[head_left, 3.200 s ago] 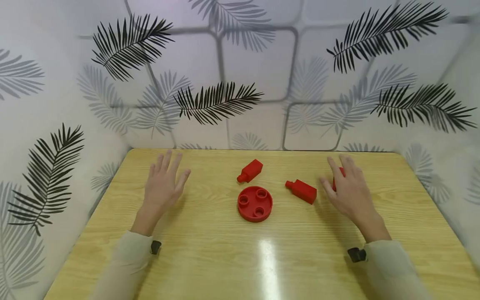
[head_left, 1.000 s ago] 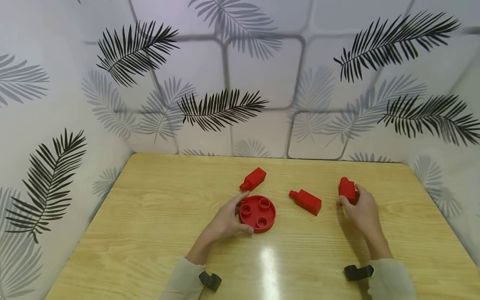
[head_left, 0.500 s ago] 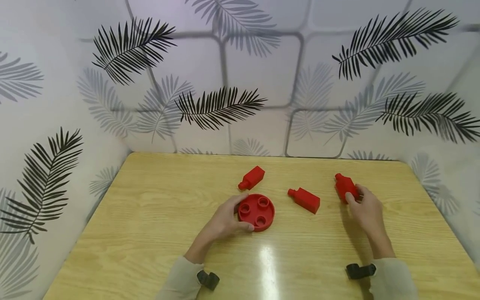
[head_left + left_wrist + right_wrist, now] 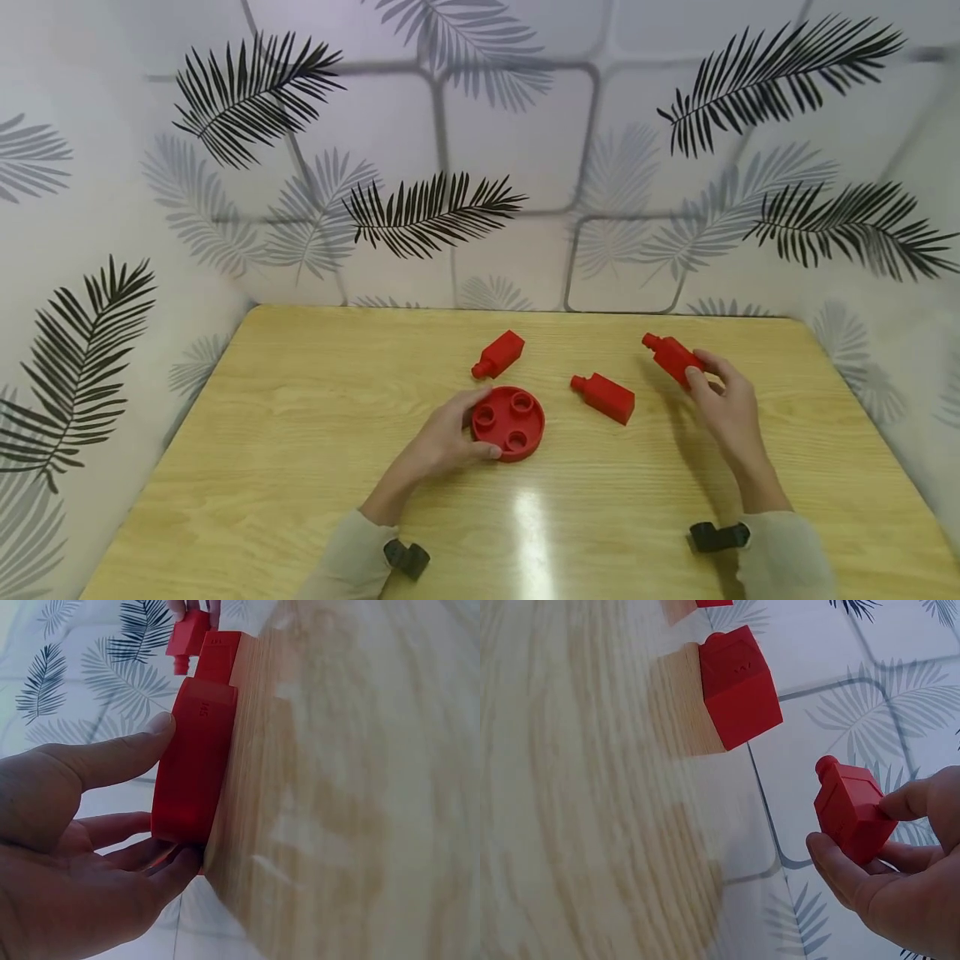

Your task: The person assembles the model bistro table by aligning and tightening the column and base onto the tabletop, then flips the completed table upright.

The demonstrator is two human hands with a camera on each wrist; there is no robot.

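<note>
My left hand (image 4: 442, 442) grips the left side of a round red tray (image 4: 506, 423) with three ring-shaped sockets, which rests on the table. In the left wrist view the thumb lies on the tray's side wall (image 4: 196, 765), with the fingers at its far edge. On the right, my right hand (image 4: 726, 408) pinches a red toy bottle (image 4: 671, 358) by its base end, lifted off the table. The bottle is tilted, its neck pointing left and away. A second red bottle (image 4: 607, 400) lies between tray and right hand. Behind the tray lies a third red bottle (image 4: 501, 354).
The wooden table (image 4: 300, 392) carries all these things. A wall covering with leaf prints (image 4: 435, 217) rises behind the table and along its sides. Glare (image 4: 531, 533) shows on the table's near part.
Both hands were spread open earlier. The left hand moved right and took hold of the tray. My right hand gripped the bottle, raised it and swung its neck leftward.
</note>
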